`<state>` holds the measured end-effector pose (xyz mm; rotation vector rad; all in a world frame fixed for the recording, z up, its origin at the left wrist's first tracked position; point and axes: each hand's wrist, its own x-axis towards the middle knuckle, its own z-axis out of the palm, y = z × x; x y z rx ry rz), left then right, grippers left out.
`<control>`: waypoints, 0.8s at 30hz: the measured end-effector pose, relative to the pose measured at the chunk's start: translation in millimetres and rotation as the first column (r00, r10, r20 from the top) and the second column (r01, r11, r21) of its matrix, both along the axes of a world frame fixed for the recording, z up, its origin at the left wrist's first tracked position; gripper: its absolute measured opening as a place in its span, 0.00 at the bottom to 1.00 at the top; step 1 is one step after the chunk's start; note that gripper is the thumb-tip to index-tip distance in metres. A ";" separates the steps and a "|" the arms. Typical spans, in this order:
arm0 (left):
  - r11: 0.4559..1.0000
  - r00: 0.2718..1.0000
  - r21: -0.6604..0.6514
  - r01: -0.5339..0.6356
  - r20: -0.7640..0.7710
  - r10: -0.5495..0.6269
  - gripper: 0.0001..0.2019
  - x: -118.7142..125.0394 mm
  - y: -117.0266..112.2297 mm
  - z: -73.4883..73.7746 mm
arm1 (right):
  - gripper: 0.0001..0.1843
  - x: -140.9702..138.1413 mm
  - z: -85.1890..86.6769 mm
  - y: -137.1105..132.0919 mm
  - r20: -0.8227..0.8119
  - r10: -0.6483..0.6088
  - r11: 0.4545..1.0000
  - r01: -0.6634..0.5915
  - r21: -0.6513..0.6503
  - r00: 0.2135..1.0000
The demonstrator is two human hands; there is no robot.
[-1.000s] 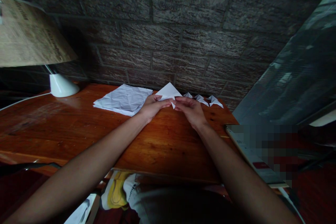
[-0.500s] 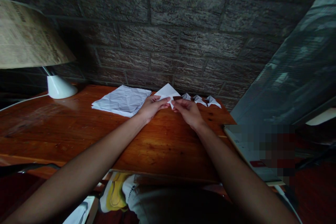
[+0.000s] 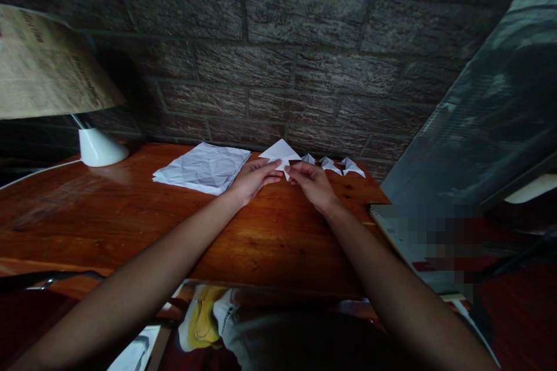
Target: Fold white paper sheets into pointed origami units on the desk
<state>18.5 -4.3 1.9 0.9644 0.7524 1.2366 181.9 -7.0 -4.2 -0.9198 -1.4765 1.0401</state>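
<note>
A partly folded sheet of white paper point(image 3: 281, 151) is held above the back part of the wooden table, its pointed tip toward the wall. My left hand point(image 3: 257, 178) pinches its lower left part, thumb on top. At the lower right, the fingers of my right hand point(image 3: 311, 183) are closed on a narrow lower flap. Fingers cover part of the lower folds. Just beyond my right hand stand three small folded paper pieces point(image 3: 331, 165). Left of my left hand lies a stack of creased white paper sheets point(image 3: 202, 168).
A lamp with a white base point(image 3: 101, 148) stands on the table point(image 3: 87, 208) at the left. Behind runs a dark brick wall point(image 3: 304, 17). A translucent panel point(image 3: 470, 110) rises at the right. A pale flat object point(image 3: 394, 237), partly pixelated, is beside the table's right edge.
Both hands keep their hold on the folded paper, which has shifted very slightly. My left fingers sit a little lower on it, showing more of its lower edge. The view has tilted slightly.
</note>
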 end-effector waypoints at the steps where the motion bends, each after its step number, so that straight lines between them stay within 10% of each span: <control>1: 1.000 1.000 -0.007 -0.009 0.007 0.009 0.12 0.0 -0.4 0.4 | 0.19 -0.5 0.1 -0.7 -0.017 0.000 1.000 0.000 -0.012 1.000; 24: 0.995 0.996 0.080 0.061 -0.064 -0.056 0.17 -0.8 -0.9 -6.4 | 0.23 2.2 2.1 -2.3 0.107 0.069 0.991 -0.080 0.106 0.992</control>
